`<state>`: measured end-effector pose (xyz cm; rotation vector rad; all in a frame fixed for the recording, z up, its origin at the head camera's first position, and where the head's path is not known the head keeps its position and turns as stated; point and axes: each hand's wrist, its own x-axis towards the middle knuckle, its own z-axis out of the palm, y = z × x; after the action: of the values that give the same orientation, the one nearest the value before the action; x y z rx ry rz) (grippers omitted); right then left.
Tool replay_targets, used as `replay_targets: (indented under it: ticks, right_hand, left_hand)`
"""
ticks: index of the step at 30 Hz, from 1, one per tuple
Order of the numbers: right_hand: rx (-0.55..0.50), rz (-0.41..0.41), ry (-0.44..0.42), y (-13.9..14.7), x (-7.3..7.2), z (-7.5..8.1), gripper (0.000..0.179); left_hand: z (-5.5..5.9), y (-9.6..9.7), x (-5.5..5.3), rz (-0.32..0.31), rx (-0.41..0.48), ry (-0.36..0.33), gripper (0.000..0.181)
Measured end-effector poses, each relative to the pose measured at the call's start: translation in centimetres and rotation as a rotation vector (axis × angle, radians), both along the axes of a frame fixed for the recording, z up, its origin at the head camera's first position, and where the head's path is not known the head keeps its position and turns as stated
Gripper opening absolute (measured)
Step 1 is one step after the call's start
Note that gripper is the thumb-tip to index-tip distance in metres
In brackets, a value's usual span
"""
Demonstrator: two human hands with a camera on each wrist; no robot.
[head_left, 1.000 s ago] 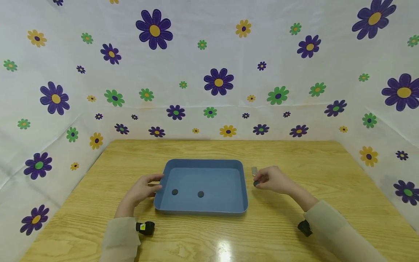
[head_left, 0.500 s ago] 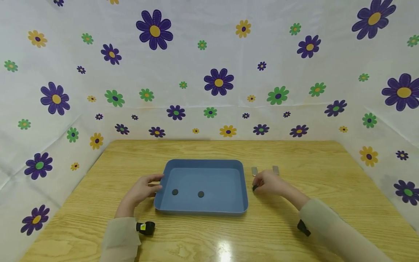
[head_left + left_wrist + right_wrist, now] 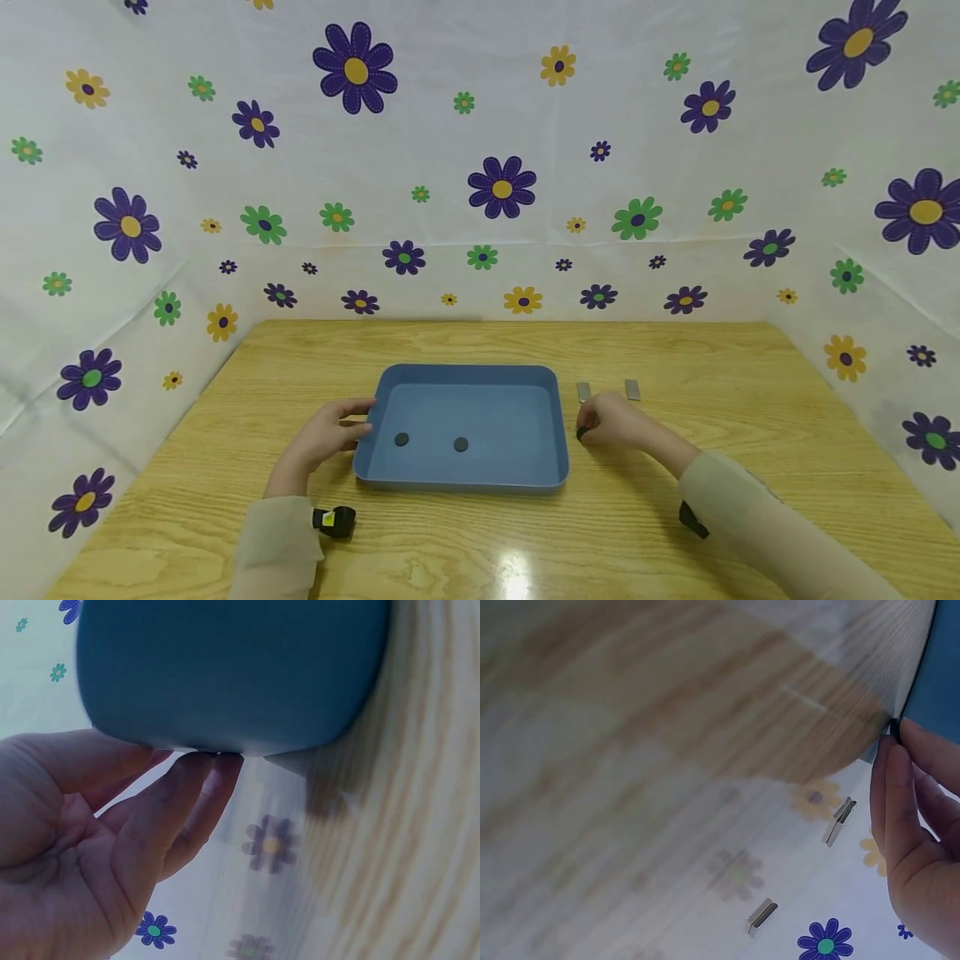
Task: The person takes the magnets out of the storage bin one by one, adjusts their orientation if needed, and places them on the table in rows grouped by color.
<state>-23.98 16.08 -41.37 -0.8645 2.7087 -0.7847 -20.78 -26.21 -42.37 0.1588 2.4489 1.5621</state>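
My right hand (image 3: 615, 421) pinches a small dark round disc (image 3: 581, 433) between thumb and fingertips, low over the table just right of the blue tray (image 3: 465, 486). In the right wrist view the disc (image 3: 895, 729) appears edge-on at the tips of the fingers. My left hand (image 3: 327, 433) has its fingertips against the outside of the tray's left wall; the left wrist view shows those fingers (image 3: 161, 817) touching the wall. Two similar dark discs lie apart inside the tray, one disc (image 3: 402, 439) towards the left and another disc (image 3: 461, 444) nearer the middle.
Beyond my right hand, two small grey rectangular pieces lie on the wooden table (image 3: 450, 550), one piece (image 3: 583, 391) near the tray and the other piece (image 3: 633, 389) farther right. A white flowered cloth (image 3: 420, 167) encloses the back and sides.
My right hand has moved slightly nearer and to the left with the disc, uncovering the farther grey piece. The left hand and the tray keep their places.
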Motion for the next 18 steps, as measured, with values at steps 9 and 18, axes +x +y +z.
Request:
replay_targets:
  ticks: [9,18]
  right_hand:
    - [0.033,-0.010,0.015,-0.11,-0.08,-0.02,0.008]
    - [0.077,0.002,0.039,-0.07,0.07,0.07,0.008]
  left_hand:
    - [0.06,0.09,0.00,0.006,-0.012,0.004,0.045]
    - [0.10,0.13,0.04,0.008,-0.010,0.003,0.045]
